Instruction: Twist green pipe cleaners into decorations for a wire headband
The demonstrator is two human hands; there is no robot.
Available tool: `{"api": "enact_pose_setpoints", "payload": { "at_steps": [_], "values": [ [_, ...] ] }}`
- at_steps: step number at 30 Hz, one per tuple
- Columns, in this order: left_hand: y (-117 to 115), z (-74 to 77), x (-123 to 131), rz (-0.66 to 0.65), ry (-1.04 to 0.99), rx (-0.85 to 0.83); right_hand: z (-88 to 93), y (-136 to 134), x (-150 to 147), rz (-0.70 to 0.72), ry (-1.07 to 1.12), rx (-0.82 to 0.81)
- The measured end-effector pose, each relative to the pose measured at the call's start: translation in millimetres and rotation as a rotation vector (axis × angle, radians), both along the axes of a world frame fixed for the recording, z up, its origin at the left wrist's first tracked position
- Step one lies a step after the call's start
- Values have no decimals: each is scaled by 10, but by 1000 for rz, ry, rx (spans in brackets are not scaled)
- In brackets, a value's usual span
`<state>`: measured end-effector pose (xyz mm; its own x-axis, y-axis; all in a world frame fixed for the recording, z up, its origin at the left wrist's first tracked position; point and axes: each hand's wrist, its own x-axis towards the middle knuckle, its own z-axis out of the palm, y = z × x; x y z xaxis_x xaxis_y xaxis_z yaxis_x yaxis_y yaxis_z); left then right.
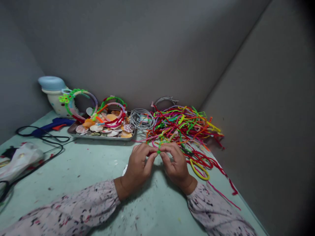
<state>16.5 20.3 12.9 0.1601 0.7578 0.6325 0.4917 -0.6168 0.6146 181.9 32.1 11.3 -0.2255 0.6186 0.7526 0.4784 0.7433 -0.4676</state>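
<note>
Between my two hands is a small piece of green pipe cleaner (158,151), pinched from both sides over the table. My left hand (140,162) grips it with thumb and forefinger. From the other side, my right hand (176,163) pinches the same green piece, its fingertips almost meeting those of the left. The exact shape of the piece is partly hidden by the fingers. Just beyond the hands lies a tangled heap of coloured pipe cleaners (182,123). A yellow pipe cleaner loop (199,170) rests right of my right hand.
A metal tray (103,137) holds seashells and pipe-cleaner-wrapped rings. Coiled grey wire (142,118) lies beside it. At the back left stands a bottle with a blue lid (52,83), near a blue glue gun (50,126) and black cable (57,144). A plastic bag (23,160) lies left.
</note>
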Motion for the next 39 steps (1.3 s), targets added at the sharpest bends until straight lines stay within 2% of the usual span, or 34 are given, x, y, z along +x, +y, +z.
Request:
{"api": "enact_pose_setpoints", "payload": {
  "at_steps": [27,39],
  "values": [
    [-27,12,29,28,-30,-64,10,0,-2,40,61,-108],
    [-24,-6,21,-4,-15,-47,42,-6,15,69,40,-156]
  ]
}}
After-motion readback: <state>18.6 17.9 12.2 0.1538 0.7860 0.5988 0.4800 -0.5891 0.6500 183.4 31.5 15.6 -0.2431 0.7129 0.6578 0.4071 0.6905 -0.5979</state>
